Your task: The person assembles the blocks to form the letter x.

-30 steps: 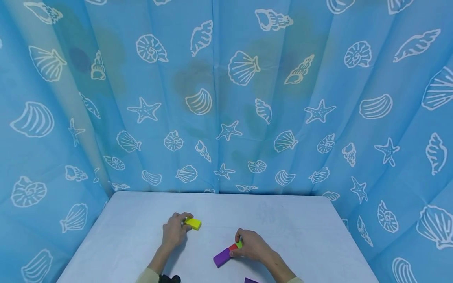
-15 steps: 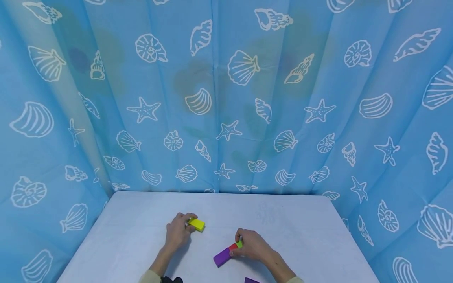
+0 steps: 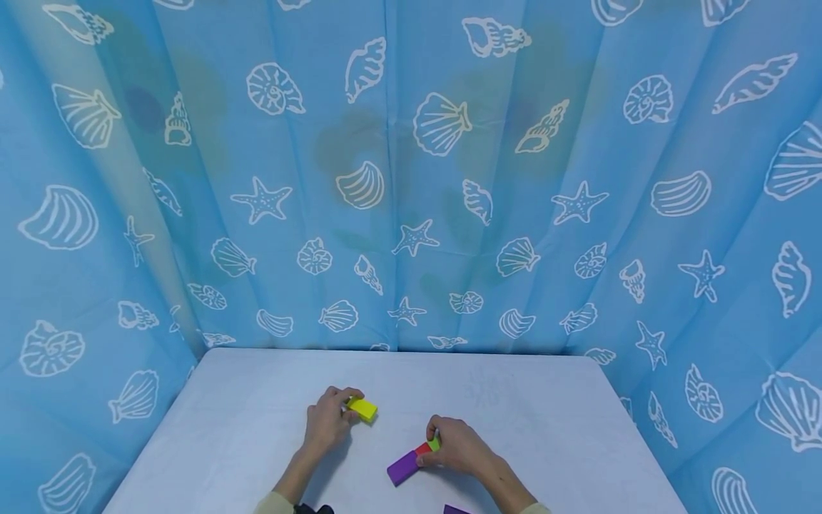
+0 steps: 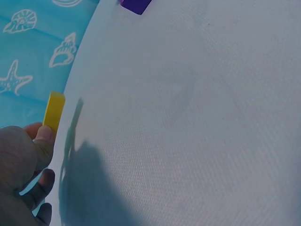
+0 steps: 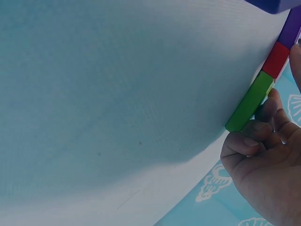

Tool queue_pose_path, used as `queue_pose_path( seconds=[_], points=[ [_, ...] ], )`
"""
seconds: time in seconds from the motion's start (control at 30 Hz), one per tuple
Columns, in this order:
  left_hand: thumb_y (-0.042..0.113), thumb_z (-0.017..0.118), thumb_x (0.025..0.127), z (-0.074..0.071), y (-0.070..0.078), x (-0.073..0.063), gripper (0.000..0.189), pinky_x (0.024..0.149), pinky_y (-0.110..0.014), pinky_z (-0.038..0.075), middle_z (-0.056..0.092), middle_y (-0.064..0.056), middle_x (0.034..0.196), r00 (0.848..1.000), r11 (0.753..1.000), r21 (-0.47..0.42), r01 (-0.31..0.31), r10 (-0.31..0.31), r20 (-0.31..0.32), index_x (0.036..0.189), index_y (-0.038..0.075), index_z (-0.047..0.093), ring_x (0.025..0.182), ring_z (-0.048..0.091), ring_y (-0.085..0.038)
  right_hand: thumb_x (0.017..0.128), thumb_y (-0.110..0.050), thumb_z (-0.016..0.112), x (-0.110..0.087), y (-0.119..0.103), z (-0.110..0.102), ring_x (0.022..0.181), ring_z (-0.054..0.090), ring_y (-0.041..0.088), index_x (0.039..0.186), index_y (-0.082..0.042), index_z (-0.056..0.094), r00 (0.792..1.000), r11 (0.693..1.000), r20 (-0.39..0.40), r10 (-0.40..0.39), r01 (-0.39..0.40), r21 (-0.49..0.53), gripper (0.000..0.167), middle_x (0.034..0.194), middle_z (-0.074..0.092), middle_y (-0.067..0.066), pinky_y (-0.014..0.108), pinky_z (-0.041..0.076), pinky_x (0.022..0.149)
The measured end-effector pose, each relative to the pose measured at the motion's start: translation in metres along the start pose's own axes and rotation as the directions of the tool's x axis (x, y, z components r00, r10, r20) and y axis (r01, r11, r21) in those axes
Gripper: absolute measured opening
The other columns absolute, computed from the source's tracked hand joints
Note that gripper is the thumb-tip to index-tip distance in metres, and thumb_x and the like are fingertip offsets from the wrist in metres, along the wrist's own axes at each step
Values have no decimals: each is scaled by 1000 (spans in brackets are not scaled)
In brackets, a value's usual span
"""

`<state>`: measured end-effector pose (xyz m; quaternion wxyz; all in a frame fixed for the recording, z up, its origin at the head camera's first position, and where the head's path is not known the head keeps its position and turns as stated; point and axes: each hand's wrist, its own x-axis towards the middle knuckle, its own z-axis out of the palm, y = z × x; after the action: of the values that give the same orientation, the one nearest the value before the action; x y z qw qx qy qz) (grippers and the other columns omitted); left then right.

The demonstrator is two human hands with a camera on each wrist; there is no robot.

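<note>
My left hand [image 3: 330, 420] pinches a flat yellow block [image 3: 364, 409] between thumb and fingers, over the left part of the table. In the left wrist view the yellow block [image 4: 54, 110] sticks out past the thumb, its shadow apart from it on the cloth. To the right, a purple block [image 3: 402, 468], a red block [image 3: 422, 449] and a green block [image 3: 434, 444] form a straight end-to-end row. My right hand [image 3: 461, 446] holds this row, curled fingers at the green end and thumb near the purple-red joint. The right wrist view shows the green block [image 5: 250, 101] lengthwise beside the fingers.
Another purple block [image 3: 454, 510] lies at the bottom edge of the head view, partly cut off. A white cloth covers the table [image 3: 514, 392]. Blue curtains [image 3: 411, 178] with white shell prints hang behind and on both sides.
My left hand has moved a little to the right with the yellow block, closer to the row. The right hand and its row of blocks have stayed in place.
</note>
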<state>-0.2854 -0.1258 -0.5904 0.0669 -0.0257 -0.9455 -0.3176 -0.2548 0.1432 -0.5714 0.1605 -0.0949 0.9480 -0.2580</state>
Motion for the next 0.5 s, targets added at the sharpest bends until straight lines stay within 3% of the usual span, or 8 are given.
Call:
queue_pose_path(
  seconds=[0.5],
  points=[
    [7, 77, 86, 3, 3, -2, 34, 80, -45, 36, 61, -1, 104, 999, 999, 18, -39, 39, 6, 114, 25, 72, 85, 54, -16, 75, -43, 87, 0, 0, 0, 73, 51, 13, 94, -21, 60, 1000, 1000, -1, 7, -7, 0, 40, 77, 57, -4, 29, 39, 63]
  ],
)
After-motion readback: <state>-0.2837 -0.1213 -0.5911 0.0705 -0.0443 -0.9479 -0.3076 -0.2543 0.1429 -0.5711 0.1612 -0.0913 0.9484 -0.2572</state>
